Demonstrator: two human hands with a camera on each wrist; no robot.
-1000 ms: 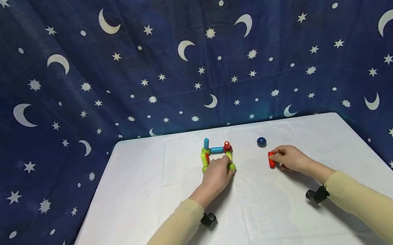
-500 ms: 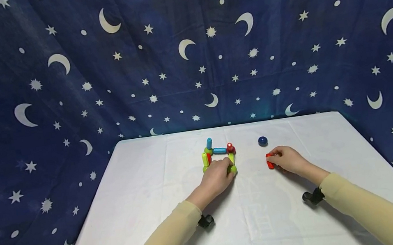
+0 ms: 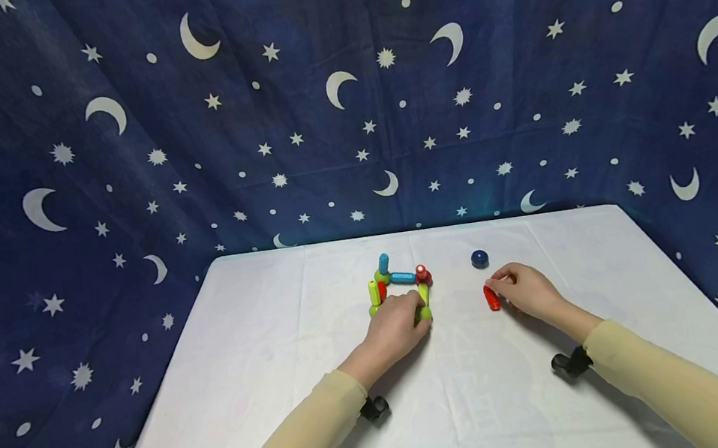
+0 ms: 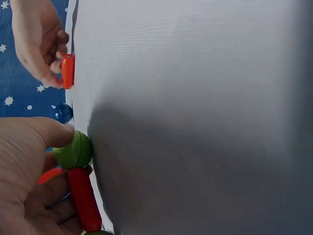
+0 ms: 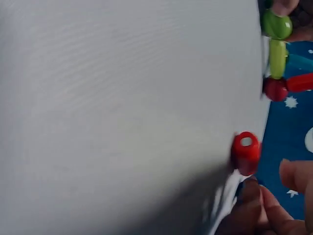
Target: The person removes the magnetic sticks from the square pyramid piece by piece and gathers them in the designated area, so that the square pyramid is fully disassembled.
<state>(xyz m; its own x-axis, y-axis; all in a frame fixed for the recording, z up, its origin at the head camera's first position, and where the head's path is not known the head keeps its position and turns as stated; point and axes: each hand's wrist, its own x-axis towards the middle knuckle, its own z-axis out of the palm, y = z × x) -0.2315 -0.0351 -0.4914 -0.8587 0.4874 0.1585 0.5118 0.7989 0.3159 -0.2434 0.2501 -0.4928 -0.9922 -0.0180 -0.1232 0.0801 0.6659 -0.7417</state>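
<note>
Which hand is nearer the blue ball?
Right. The right hand, by the red rod, is close to the blue ball, on its near-right side; the left hand, holding the rod frame, is farther off, to the ball's left.

You have passage between the red plastic rod (image 3: 492,299) and multicoloured ball-and-rod plastic frame (image 3: 403,277); a glossy dark-blue ball (image 3: 479,259) obstructs beyond the rod.

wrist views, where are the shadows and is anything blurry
Left wrist: a broad, soft-edged shadow darkens the lower part of the table; right wrist: a dark shadow slants down-left from beside the red stick, which looks slightly blurred.
</note>
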